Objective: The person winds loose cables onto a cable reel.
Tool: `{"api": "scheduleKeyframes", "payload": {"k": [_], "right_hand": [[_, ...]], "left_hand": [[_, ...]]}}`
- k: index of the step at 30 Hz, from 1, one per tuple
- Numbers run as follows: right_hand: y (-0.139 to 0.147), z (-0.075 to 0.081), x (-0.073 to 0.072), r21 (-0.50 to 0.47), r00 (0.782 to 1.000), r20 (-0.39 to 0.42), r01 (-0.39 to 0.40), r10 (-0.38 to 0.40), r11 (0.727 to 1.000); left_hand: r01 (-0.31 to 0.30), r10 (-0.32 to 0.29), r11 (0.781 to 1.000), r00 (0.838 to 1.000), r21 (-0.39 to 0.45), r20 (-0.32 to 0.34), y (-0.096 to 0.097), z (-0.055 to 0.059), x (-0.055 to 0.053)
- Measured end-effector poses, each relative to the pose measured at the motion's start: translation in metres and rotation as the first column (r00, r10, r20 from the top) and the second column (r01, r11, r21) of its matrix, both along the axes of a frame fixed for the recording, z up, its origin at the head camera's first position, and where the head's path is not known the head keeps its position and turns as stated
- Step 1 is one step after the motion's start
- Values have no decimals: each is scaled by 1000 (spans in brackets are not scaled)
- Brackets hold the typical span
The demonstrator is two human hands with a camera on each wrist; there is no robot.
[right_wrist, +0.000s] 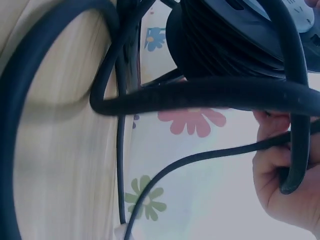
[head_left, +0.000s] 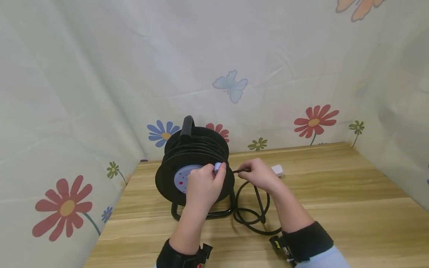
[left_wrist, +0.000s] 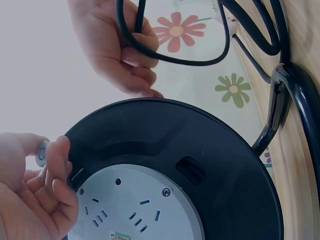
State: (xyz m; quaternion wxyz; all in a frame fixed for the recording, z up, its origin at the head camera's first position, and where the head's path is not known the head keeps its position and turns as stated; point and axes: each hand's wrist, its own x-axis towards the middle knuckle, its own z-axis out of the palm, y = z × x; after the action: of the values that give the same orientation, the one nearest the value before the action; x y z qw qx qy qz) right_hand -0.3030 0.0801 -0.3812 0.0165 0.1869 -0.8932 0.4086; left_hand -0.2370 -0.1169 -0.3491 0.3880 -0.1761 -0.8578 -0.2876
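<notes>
A black cable reel (head_left: 164, 184) with a pale blue socket panel (head_left: 180, 179) stands on its tubular frame, black cable wound on its drum. My left hand (head_left: 202, 182) pinches the small pale winding knob (left_wrist: 41, 153) near the rim of the reel's face between thumb and fingers. Just right of the reel, my right hand (head_left: 259, 174) holds the loose black cable (right_wrist: 200, 156) in curled fingers. A short stretch runs from those fingers to the drum. In the left wrist view, a loop of this cable hangs around the right hand (left_wrist: 117, 50).
Loose cable loops (head_left: 259, 231) lie on the wooden table (head_left: 335, 186) right of the reel. A white plug (head_left: 277, 170) is behind the right hand. The reel's carrying handle (head_left: 187, 126) rises at the top. A flower-printed curtain (head_left: 285, 56) surrounds the table's back and sides.
</notes>
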Motion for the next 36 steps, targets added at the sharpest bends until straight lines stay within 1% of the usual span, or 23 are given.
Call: {"api": "scheduleKeyframes", "payload": {"k": [2,3,6,8,11,14,16,19,20,22,23,25,27,29,30,31,32,34,36], "right_hand": [[2,0,0,97,996,-52,77,-72,992],[3,0,0,146,990,-81,124,-114,981],[6,-1,1,256,958,-174,268,-229,929],[10,-2,0,287,934,-224,335,-277,898],[15,-4,0,298,907,-268,397,-323,868],[22,-6,0,287,896,-275,421,-347,860],[27,-7,-1,266,890,-289,429,-353,863],[37,-9,-3,232,874,-321,447,-366,864],[40,-9,-3,223,869,-323,454,-374,862],[48,-9,-4,219,867,-300,469,-399,856],[52,-9,-4,225,866,-284,478,-412,849],[61,-8,-5,255,862,-244,500,-445,828],[70,-8,-5,289,852,-216,522,-477,802],[78,-7,-5,322,837,-203,546,-508,773],[82,-6,-5,336,832,-198,555,-519,761],[85,-6,-5,342,829,-196,558,-524,756],[88,-6,-5,350,829,-196,558,-524,753],[92,-6,-4,363,836,-189,547,-516,754],[96,-7,-3,381,856,-180,514,-484,768]], "left_hand": [[-3,3,1000,1000,0,-6,-1,0,0],[-4,4,1000,1000,-1,-8,-2,0,1],[-9,9,1000,1000,-1,-13,-4,0,2],[-15,15,1000,1000,2,-14,-4,0,2],[-27,27,1000,1000,7,-15,-6,1,3],[-27,27,1000,1000,9,-14,-7,1,3],[-23,23,1000,1000,6,-16,-7,2,3],[-20,20,1000,1000,0,-15,-6,2,3],[-21,21,1000,1000,-1,-15,-6,2,3],[-24,24,1000,1000,-4,-17,-7,2,3],[-24,24,1000,1000,-3,-19,-7,2,3],[-25,25,1000,999,-2,-24,-7,2,3],[-24,24,1000,999,1,-28,-7,3,2],[-23,23,1000,999,2,-28,-7,2,2],[-22,22,1000,999,3,-28,-7,2,2],[-21,21,1000,999,5,-29,-7,3,2],[-21,22,1000,999,8,-29,-7,2,2],[-21,21,1000,999,11,-33,-7,3,2],[-18,18,1000,999,11,-40,-8,3,2]]}}
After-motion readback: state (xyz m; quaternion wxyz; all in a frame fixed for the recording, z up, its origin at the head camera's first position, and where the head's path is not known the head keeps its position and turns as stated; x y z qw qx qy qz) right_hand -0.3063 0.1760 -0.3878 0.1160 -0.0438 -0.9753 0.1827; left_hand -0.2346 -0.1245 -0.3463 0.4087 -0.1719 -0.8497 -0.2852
